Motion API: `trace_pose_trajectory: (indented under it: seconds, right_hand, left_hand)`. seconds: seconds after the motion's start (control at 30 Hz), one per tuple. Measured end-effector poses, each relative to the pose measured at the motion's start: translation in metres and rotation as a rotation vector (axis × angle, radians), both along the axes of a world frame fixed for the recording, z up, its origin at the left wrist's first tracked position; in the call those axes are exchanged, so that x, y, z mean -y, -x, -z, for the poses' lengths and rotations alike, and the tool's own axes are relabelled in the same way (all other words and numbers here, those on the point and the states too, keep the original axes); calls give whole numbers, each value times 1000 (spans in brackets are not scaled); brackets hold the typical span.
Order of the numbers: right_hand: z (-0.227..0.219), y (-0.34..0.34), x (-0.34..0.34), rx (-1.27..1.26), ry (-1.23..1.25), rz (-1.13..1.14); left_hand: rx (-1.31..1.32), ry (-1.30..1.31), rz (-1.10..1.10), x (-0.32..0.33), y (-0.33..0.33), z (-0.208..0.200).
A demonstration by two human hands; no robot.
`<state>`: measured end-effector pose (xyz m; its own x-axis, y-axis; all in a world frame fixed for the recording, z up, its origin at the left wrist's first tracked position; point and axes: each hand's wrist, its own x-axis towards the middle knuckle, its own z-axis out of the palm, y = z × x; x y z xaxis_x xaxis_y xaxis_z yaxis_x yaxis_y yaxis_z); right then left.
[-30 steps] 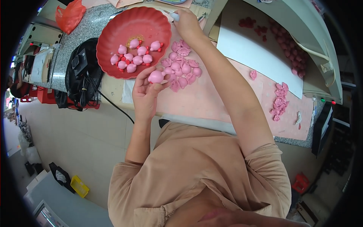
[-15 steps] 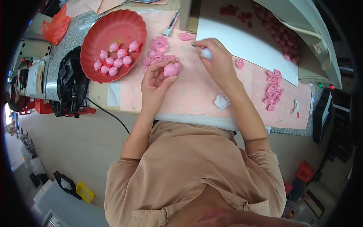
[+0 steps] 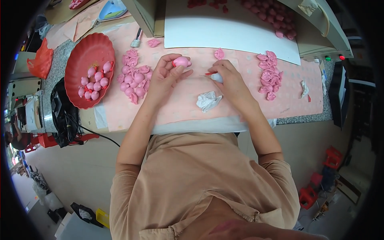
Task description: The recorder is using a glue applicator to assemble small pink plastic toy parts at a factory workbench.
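Speckled grey counter (image 3: 302, 119), mostly under a pink sheet (image 3: 176, 114), small pieces laid out in groups.
Left end: red bag (image 3: 41, 61); red dish (image 3: 87, 47), scalloped rim, at the sheet's left edge. On the sheet, left of centre: pile (image 3: 136, 83) of pink balls and petals; behind it a brush (image 3: 136, 42) and, just beside that, a lone flower (image 3: 153, 43). Front centre: crumpled tissue (image 3: 209, 101). Back centre: second lone flower (image 3: 219, 53), near the front edge of a white board (image 3: 224, 30) extending from a cabinet (image 3: 139, 16). Right: clump of pink flowers (image 3: 270, 75), running front to back; farther right, small white-and-red scrap (image 3: 305, 89). Back left: blue tray (image 3: 111, 10).
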<state>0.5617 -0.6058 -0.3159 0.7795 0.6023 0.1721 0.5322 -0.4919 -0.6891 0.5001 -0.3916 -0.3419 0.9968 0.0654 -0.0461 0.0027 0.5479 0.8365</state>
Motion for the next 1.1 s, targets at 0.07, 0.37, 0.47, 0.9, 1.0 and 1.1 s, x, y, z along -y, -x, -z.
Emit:
trace_pose_trajectory:
  seconds: [0.07,0.37,0.47,0.9,1.0,1.1]
  right_hand:
    - [-1,-2,1,-13,48,-29]
    - [-18,-20,-15,-926,-611,92]
    - [-21,-12,-35,-1099,-811,98]
    - [1,4,-63,-1193,-806,-14]
    - [1,5,-66,-1179,-787,18]
    - [3,6,-68,-1175,-770,8]
  left_hand:
    - [-10,51,23,-4,1,5]
    - [-106,317,87,-9,-1,-3]
    - [-82,433,108,-14,-2,4]
    - [-180,390,19,-6,-5,1]
    - [-177,378,14,-5,-5,0]
    - [-164,365,27,-5,-5,3]
